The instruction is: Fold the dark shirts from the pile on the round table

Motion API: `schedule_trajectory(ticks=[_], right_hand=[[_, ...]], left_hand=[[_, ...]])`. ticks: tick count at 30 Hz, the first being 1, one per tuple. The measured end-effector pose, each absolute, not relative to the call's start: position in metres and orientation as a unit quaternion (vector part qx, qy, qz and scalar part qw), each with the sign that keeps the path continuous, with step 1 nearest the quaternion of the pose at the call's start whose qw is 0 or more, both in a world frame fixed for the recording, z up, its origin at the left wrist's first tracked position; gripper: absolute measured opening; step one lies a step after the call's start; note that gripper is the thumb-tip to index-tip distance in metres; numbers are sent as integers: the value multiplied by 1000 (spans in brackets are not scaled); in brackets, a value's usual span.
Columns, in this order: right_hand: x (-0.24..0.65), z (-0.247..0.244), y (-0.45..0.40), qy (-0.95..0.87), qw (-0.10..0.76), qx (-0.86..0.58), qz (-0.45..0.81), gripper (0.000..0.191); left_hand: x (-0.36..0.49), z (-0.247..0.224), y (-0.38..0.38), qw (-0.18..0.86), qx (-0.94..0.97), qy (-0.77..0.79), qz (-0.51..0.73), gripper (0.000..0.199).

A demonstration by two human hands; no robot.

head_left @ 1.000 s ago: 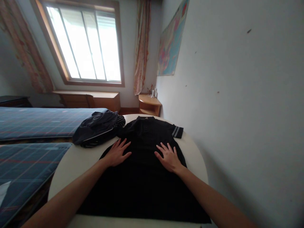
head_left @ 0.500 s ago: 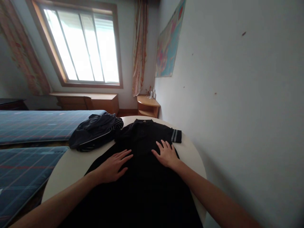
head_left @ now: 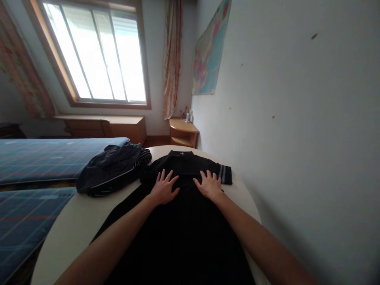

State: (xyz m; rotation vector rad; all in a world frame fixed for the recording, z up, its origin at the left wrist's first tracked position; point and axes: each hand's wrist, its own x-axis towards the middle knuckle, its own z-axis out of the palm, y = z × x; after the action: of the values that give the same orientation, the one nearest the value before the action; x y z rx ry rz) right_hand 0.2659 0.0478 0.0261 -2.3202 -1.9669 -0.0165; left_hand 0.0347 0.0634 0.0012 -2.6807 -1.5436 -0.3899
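A black garment with a collar and short sleeves lies spread over a round white table, its collar at the far edge. Two grey stripes mark its right sleeve. My left hand rests on the upper part of the cloth, left of the middle, fingers spread. On the right side of the chest lies my right hand, also with its fingers apart, close to the striped sleeve. Neither hand grips anything.
A dark bundled garment with a white line sits at the table's left edge. Beyond it are blue plaid mattresses. A white wall runs along the right. A corner shelf and a low desk stand at the back.
My left hand has moved forward and to the right over the garment. My right hand has shifted slightly forward and right. The view has also shifted a little.
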Motion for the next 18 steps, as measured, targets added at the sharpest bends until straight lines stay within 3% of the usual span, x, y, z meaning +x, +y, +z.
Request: schedule_trajectory(ticks=[9,18], right_hand=[[305,19,125,-613,30,-778,136,81],[304,8,128,-594,82,-794,98,85]], left_hand=[[37,2,91,-64,-787,-610,-66,86],[60,12,107,47,-793,-596,-114,62]])
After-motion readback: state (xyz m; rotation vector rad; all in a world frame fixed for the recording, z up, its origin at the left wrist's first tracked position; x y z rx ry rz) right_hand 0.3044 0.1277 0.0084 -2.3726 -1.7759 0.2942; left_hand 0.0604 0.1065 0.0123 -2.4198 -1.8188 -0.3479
